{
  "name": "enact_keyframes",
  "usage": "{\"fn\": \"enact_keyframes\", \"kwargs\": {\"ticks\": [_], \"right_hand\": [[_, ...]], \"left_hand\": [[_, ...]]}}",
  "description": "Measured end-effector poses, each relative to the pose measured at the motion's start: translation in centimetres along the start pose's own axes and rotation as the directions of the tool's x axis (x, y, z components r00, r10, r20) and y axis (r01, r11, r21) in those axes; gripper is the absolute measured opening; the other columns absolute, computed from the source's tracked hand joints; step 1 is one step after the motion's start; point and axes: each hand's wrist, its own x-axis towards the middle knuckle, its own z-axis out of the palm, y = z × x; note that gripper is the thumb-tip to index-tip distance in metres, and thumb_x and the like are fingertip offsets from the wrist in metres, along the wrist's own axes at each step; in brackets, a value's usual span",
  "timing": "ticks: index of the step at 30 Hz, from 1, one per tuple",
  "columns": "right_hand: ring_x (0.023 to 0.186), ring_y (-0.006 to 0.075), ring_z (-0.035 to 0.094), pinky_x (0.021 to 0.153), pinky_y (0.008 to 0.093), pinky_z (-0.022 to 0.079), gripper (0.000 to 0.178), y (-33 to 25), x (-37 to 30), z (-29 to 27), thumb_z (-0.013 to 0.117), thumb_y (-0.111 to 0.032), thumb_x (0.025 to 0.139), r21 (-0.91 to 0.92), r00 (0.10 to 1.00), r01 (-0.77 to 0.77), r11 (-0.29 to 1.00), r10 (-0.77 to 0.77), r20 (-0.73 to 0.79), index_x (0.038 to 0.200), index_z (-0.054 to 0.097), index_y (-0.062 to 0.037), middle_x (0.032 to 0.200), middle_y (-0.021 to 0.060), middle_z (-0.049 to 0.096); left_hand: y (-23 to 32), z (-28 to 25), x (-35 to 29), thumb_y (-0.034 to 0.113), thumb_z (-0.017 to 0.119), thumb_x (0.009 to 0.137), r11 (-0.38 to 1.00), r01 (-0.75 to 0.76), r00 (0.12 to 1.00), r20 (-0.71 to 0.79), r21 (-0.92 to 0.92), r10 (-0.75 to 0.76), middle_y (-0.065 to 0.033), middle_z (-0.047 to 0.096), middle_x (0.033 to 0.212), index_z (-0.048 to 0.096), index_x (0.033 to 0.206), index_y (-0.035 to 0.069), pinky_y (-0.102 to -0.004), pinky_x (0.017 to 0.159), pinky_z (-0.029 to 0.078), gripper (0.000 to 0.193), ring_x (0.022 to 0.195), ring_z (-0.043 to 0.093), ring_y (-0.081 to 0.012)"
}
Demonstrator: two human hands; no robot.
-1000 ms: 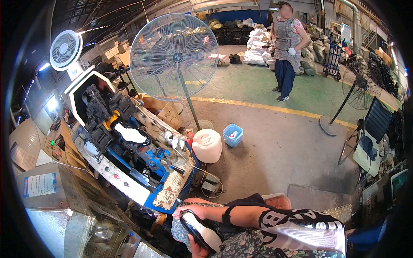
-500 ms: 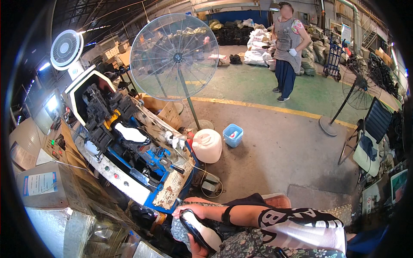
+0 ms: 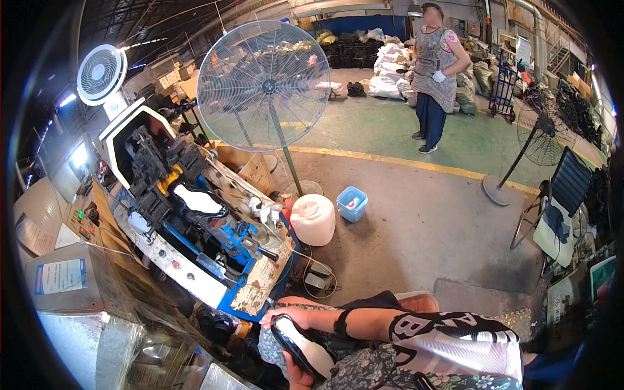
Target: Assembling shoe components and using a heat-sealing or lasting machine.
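Observation:
In my two hands, low in the view, is a black shoe upper (image 3: 303, 344) with its white underside turned up. My right hand (image 3: 289, 316) grips its far end, the forearm reaching in from the right. My left hand (image 3: 297, 374) closes around its near side, and its forearm is mostly hidden. A floral apron lies beneath and beside the shoe. To the left, a blue and white shoe machine (image 3: 224, 237) holds another black shoe upper (image 3: 199, 203), also white side up, among its black clamps.
A large standing fan (image 3: 268, 86) rises behind the machine. A whitish plastic jug (image 3: 313, 220) and blue bin (image 3: 351, 205) stand on the floor. A metal cabinet (image 3: 75, 318) is at the left, a chair (image 3: 560, 214) at the right. Another person (image 3: 434, 78) stands farther off.
The shoe in my hands stays almost where it was, with only a tiny shift. The standing person's arm and gloved hand have moved slightly.

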Motion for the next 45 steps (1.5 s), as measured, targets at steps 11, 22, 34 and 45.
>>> {"fn": "enact_keyframes", "kwargs": {"ticks": [11,22,34,45], "right_hand": [[0.115,0.0241,0.057,0.103,0.0339,0.040,0.036,-0.4,0.0,0.0,0.044,-0.020,0.097,0.046,1.000,-0.007,0.999,0.008,-0.007,0.117,0.057,0.0066,0.119,0.0149,0.061],[0.118,0.0258,0.054,0.104,0.0358,0.039,0.037,-0.3,-0.2,0.3,0.045,-0.024,0.098,0.024,0.999,-0.009,1.000,0.010,-0.031,0.115,0.057,0.0062,0.121,0.0158,0.060],[0.118,0.0255,0.054,0.104,0.0349,0.038,0.034,-0.6,0.2,0.2,0.043,-0.022,0.098,0.063,1.000,0.031,0.998,-0.031,0.001,0.113,0.057,0.0054,0.118,0.0152,0.060],[0.110,0.0275,0.058,0.101,0.0371,0.040,0.033,0.8,-0.6,0.4,0.047,-0.022,0.096,0.052,0.999,0.037,0.998,-0.036,-0.014,0.108,0.060,0.0059,0.115,0.0162,0.062]], "left_hand": [[0.2,0.8,-0.1,0.067,0.058,0.079,0.996,-0.058,0.997,-0.037,0.074,0.060,-0.0114,0.059,0.124,0.051,0.131,0.011,-0.0508,0.098,0.042,0.077,0.113,0.055,-0.0329],[0.2,-0.3,-0.1,0.065,0.052,0.084,1.000,-0.007,1.000,0.004,-0.008,0.008,-0.0125,0.060,0.123,0.051,0.130,0.007,-0.0491,0.098,0.043,0.074,0.112,0.056,-0.0330],[0.4,0.1,0.2,0.063,0.051,0.086,0.999,-0.031,0.999,0.037,-0.013,0.032,-0.0119,0.059,0.124,0.050,0.131,0.007,-0.0484,0.099,0.043,0.072,0.113,0.056,-0.0319],[-0.2,0.9,-1.6,0.064,0.052,0.085,0.999,-0.013,1.000,-0.025,0.050,0.014,-0.0121,0.059,0.124,0.051,0.129,0.007,-0.0484,0.100,0.042,0.072,0.115,0.055,-0.0322]]}}
